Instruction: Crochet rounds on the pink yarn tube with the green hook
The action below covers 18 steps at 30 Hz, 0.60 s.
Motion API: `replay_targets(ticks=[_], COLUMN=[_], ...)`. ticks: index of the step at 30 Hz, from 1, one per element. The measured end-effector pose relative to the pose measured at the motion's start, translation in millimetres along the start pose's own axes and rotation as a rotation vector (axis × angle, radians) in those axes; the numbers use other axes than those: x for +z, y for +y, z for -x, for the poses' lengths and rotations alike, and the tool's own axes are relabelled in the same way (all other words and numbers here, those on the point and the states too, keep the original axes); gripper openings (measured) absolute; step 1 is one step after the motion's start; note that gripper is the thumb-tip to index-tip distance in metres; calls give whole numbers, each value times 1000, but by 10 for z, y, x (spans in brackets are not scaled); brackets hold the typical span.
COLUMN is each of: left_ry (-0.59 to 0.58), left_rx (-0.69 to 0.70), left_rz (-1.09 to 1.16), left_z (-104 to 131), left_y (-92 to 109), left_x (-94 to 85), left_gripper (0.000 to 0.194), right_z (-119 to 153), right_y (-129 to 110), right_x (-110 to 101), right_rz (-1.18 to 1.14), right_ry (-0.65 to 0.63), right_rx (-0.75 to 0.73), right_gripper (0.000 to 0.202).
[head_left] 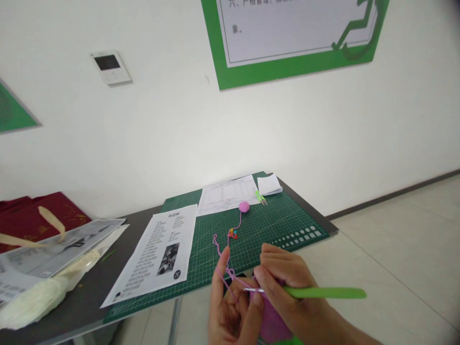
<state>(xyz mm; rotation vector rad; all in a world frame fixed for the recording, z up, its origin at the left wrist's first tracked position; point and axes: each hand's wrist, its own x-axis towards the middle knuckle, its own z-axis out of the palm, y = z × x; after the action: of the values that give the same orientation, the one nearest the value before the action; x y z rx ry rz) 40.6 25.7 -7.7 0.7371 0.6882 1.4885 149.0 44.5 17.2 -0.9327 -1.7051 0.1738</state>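
Note:
A crochet hook (323,293) with a green handle is pinched in my right hand (298,292). Its metal tip points left, over the fingers of my left hand (233,311). Pink yarn loops around my left hand's raised index finger, and its thumb and fingers pinch a purple-pink crocheted piece (273,323), partly hidden by both hands. The yarn (240,221) runs up the mat to a small pink ball (244,206). Small coloured clips (233,233) lie beside the yarn strand.
A green cutting mat (212,239) covers part of the dark table (104,273). On it lie printed sheets (158,254), green-handled snips (261,197) and white paper squares (269,184). A white yarn bundle (34,302) and a dark red bag (32,215) are at left.

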Motion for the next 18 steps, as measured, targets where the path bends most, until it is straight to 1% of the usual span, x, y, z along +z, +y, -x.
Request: replay_targets(ticks=[3,7,10,12,13,15,18], left_ry=[26,55,55,44,40,15,-79], left_rx=[-11,-35,-88,-144,-170,-259,-468], left_rz=[-12,-24,-7,13,20,27,30], left_z=[18,17,-8,-29,-39,-57,-78], left_y=[-24,-27,-16,7,28,92,222], left_x=[-21,-70,-89,-93,-97,-114,-160], left_gripper=[76,81,75,70,69,68,66], right_z=[36,169,239,233,216,167,98], right_y=[41,136,212,240,241,214,112], right_x=[6,144,240,243,224,150,-3], right_rz=[60,160,162,127,104,61,13], right_ry=[5,87,198,231,220,155,30], right_rx=[-118,-226,-268,-287,-289,-269,-191], right_gripper=[36,28,29,29,29,30,32])
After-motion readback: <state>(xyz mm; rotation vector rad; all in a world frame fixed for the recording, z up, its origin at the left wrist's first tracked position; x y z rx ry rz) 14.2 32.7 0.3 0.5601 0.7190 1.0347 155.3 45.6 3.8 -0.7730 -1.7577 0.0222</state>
